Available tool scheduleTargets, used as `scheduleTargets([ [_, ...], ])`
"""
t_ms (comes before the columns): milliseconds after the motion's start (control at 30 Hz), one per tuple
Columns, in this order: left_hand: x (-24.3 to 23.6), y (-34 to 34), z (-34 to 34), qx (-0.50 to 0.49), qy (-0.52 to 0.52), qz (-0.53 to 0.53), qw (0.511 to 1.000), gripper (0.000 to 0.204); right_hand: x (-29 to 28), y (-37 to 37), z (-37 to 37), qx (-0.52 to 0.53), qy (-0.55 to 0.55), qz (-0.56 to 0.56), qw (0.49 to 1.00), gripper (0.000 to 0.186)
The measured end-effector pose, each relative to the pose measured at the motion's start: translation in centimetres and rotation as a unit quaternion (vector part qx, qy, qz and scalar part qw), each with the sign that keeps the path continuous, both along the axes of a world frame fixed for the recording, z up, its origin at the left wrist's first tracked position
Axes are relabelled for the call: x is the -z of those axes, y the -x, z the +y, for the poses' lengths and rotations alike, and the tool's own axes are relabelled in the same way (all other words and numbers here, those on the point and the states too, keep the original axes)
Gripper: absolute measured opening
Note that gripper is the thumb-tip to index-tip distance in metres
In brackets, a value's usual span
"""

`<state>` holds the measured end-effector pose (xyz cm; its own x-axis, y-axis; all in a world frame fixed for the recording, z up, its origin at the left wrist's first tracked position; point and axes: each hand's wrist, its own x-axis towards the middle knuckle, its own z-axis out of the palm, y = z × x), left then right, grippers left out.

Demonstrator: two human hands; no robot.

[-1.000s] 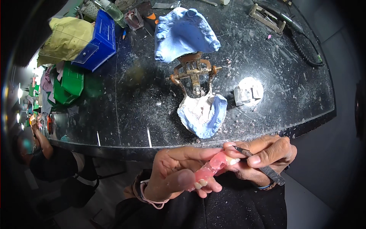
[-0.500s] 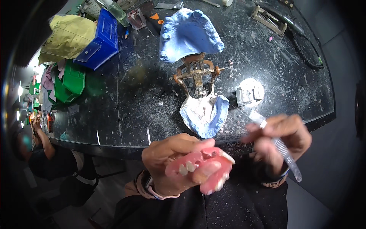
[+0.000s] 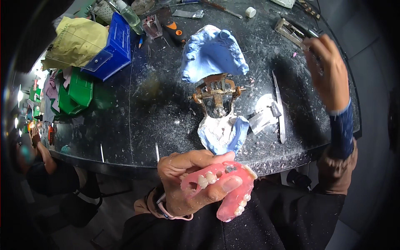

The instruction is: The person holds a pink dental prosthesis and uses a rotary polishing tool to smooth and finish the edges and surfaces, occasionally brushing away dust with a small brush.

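Note:
In my left hand is a pink denture with white teeth, a hollow at one end and a grey patch near its front. My fingers and thumb are wrapped around it above my lap. My right hand reaches over the far right of the bench, fingers apart and somewhat blurred, beside a handpiece in its metal stand. A scalpel lies on the bench beside a torn foil packet. An opened brown articulator carries a blue upper cast and a white-and-blue lower cast.
Blue bin and green bin stand at the left, with a yellow paper bag over the blue one. A spray bottle and small clear box are behind. Another person sits far left.
My right hand has let go of the scalpel, which now lies on the bench, and has moved away toward the handpiece. My left hand still holds the denture, tilted slightly differently.

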<state>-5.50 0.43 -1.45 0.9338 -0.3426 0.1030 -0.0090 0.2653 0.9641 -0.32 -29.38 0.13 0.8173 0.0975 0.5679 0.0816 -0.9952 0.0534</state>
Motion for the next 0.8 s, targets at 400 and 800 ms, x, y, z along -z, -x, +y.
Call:
scheduleTargets([
  [400,2.1,-0.9,-1.5,0.196,0.328,0.072,0.921,0.021,4.0,-7.6,-7.4,0.116,0.141,0.037,0.983,0.043],
  [800,1.1,-1.2,-1.4,0.263,0.365,0.149,0.881,0.032,-0.5,-3.7,-2.1,0.005,-0.158,-0.188,0.969,0.033],
])
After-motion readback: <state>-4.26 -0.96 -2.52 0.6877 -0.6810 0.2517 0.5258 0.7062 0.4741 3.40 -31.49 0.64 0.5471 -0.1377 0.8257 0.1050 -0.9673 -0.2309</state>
